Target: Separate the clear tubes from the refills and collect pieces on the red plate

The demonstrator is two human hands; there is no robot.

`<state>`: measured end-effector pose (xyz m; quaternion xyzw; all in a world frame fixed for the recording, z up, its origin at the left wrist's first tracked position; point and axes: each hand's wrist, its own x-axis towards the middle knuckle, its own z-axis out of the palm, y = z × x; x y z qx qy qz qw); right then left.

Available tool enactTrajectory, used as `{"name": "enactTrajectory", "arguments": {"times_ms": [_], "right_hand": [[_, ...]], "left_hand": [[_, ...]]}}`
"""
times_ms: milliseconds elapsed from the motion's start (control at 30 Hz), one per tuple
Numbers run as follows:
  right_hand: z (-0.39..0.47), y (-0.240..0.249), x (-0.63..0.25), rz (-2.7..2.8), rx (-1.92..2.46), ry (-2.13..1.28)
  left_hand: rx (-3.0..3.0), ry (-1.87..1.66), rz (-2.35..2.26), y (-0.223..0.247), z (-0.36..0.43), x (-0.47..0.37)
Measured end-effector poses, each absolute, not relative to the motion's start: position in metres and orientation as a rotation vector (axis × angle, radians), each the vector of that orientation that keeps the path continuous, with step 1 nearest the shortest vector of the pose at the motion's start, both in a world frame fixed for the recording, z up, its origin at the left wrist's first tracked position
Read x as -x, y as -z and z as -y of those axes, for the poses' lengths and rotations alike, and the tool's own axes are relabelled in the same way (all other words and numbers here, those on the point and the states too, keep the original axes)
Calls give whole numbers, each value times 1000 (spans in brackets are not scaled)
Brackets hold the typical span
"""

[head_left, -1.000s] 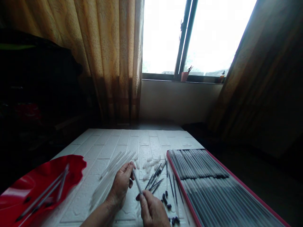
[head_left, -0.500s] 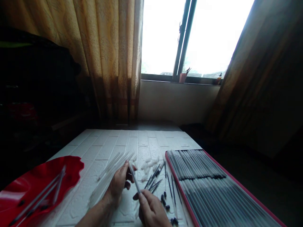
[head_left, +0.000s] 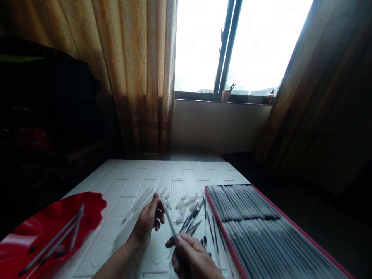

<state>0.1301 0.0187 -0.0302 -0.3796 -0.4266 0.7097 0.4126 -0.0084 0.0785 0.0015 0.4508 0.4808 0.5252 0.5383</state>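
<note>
Between thumb and fingers, my right hand (head_left: 193, 254) holds a clear pen (head_left: 169, 219) that slants up and to the left. My left hand (head_left: 147, 223) is just left of the pen's upper end, its thumb raised and fingers curled apart, with nothing seen in it. Clear pen tubes (head_left: 130, 223) lie beyond and beside my left wrist. Dark refills (head_left: 190, 219) and small clear caps (head_left: 184, 203) are scattered right of the pen. Several small black plugs (head_left: 205, 240) lie near my right hand.
A red tray (head_left: 222, 228) filled with rows of pens stands on the right of the white table (head_left: 128, 174). On the left is a red scalloped dish (head_left: 93, 207) with a few pens. A cup (head_left: 225, 95) stands on the windowsill.
My left hand has come off the pen's upper end. My right hand, with the pen, has shifted slightly right and now covers some of the black plugs.
</note>
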Motion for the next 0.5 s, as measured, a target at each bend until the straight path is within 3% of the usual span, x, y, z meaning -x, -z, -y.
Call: {"name": "enactTrajectory", "arguments": {"times_ms": [267,500], "right_hand": [[-16,-16,-166,1253,1070,-1443],[4,-13,-291,1185,1457,-988]], "left_hand": [[-1127,-1172,-1215,3,-76,3],[-1297,-1059,-1234,10,-79,-2]]}}
